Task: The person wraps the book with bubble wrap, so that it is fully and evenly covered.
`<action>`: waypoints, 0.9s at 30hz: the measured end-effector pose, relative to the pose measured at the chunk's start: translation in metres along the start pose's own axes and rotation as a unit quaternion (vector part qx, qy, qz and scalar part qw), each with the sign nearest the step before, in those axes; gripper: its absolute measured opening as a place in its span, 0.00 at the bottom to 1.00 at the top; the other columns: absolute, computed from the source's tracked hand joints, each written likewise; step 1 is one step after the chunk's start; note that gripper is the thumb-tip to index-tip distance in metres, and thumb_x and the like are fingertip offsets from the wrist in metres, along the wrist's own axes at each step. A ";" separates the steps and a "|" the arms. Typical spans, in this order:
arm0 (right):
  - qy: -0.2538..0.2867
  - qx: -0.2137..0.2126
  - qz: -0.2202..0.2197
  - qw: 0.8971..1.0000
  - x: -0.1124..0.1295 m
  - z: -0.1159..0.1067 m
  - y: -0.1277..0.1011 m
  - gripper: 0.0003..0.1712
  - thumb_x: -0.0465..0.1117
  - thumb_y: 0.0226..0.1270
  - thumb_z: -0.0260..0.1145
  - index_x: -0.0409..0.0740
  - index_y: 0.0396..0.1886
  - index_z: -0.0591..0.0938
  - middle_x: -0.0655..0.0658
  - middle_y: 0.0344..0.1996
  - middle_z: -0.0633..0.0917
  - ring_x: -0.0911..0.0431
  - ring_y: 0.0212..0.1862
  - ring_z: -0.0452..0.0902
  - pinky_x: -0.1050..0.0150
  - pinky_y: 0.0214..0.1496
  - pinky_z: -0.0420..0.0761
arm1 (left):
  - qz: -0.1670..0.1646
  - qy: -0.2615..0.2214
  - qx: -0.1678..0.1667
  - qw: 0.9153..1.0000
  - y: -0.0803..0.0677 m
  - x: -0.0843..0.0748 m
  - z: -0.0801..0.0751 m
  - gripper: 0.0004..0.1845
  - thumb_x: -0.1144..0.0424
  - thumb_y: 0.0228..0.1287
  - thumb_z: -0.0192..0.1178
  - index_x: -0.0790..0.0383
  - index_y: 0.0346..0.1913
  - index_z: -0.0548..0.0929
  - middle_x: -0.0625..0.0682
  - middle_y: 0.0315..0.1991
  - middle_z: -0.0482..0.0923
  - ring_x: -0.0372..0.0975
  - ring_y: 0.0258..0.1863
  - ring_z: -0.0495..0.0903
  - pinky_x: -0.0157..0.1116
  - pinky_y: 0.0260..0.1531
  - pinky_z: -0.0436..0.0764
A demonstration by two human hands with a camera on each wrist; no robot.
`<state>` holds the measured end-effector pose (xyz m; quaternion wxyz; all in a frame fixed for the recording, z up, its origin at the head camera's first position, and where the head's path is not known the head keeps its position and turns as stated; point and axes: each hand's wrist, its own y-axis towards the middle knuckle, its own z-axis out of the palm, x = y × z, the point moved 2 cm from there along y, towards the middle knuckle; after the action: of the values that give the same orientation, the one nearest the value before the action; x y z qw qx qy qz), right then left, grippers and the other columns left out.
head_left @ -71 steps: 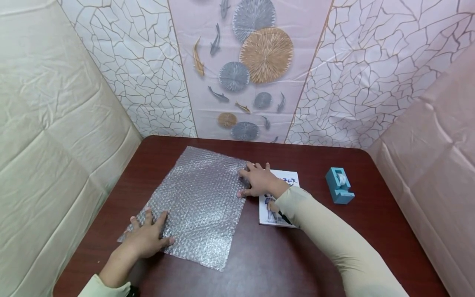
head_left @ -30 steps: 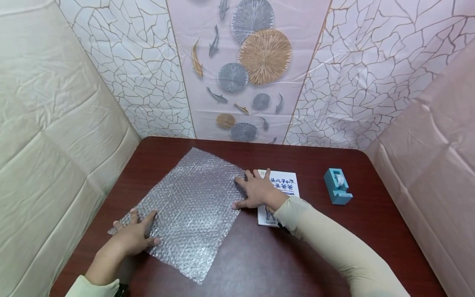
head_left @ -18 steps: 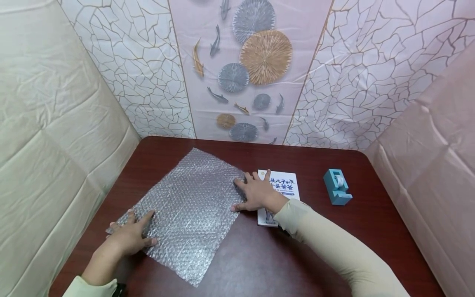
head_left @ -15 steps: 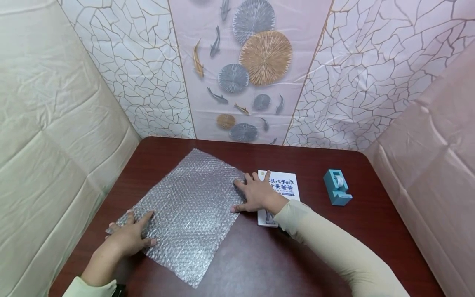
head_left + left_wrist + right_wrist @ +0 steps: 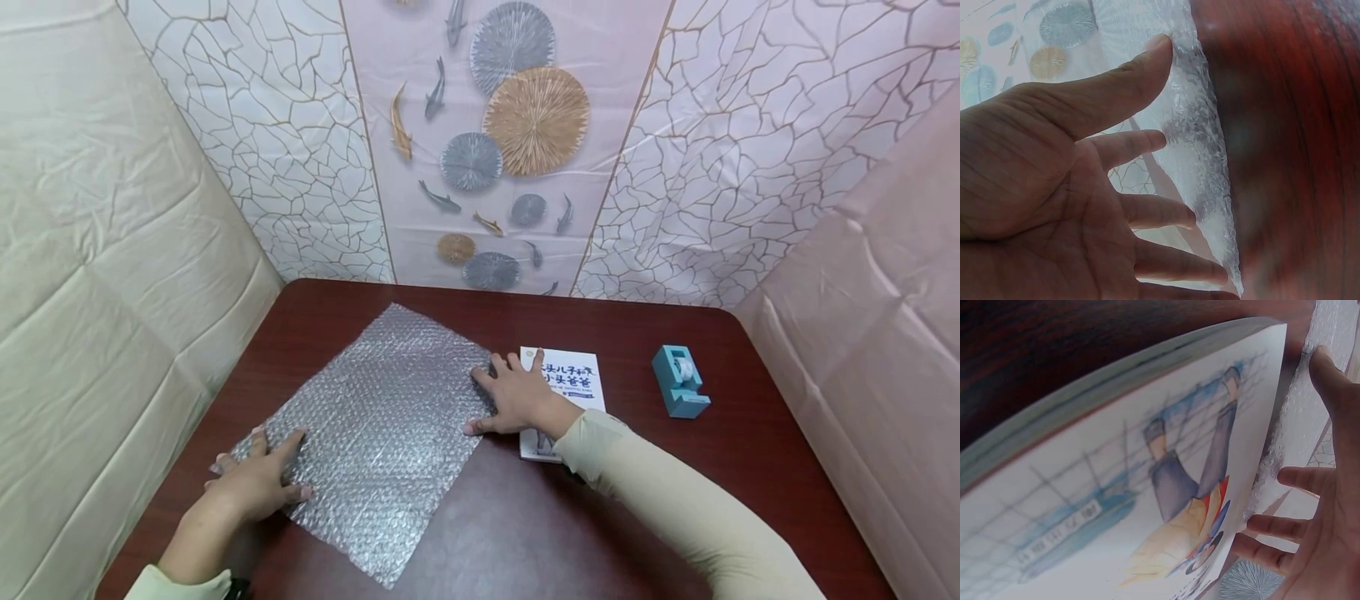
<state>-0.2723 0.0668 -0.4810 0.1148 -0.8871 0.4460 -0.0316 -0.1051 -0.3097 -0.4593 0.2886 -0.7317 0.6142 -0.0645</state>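
The clear, bumpy bubble wrap sheet (image 5: pixel 378 433) lay flat on the dark red counter (image 5: pixel 600 517). The left hand (image 5: pixel 255 483) and right hand (image 5: pixel 517 398) pressed on it with flat, spread fingers, gripping nothing. It looked light, soft and slippery, best picked up by a corner.

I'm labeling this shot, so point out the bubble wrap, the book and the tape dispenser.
bubble wrap (image 5: pixel 382 417): head view, middle of the sheet.
book (image 5: pixel 572 377): head view, upper cover with the printed title.
tape dispenser (image 5: pixel 681 383): head view, blue body.
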 end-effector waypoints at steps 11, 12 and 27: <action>0.003 -0.021 -0.010 1.000 -0.004 -0.001 -0.004 0.60 0.89 0.65 0.58 0.63 0.88 0.66 0.37 0.84 0.67 0.35 0.82 0.63 0.12 0.78 0.53 | 0.010 0.017 -0.015 1.000 0.001 -0.002 -0.005 0.53 0.42 0.69 0.75 0.60 0.87 0.60 0.90 0.80 0.43 0.98 0.68 0.49 0.91 0.56 0.63; 0.007 -0.026 -0.014 1.000 -0.005 -0.001 -0.005 0.58 0.88 0.67 0.58 0.63 0.88 0.67 0.37 0.84 0.68 0.35 0.82 0.63 0.12 0.78 0.53 | 0.015 0.022 -0.023 0.999 0.002 -0.003 -0.006 0.52 0.42 0.69 0.75 0.60 0.86 0.61 0.90 0.80 0.45 0.97 0.69 0.50 0.91 0.56 0.64; 0.067 -0.100 -0.024 0.992 -0.028 0.001 -0.034 0.43 0.72 0.81 0.60 0.51 0.82 0.76 0.36 0.78 0.75 0.34 0.78 0.69 0.23 0.73 0.73 | 0.102 -0.009 -0.197 0.975 0.012 -0.038 -0.016 0.36 0.54 0.74 0.72 0.72 0.77 0.76 0.79 0.72 0.75 0.72 0.67 0.80 0.71 0.60 0.81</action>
<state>-0.2621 0.1093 -0.4725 -0.0060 -0.9005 0.4321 -0.0489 -0.1319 -0.2809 -0.4427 0.1494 -0.7079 0.6839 0.0938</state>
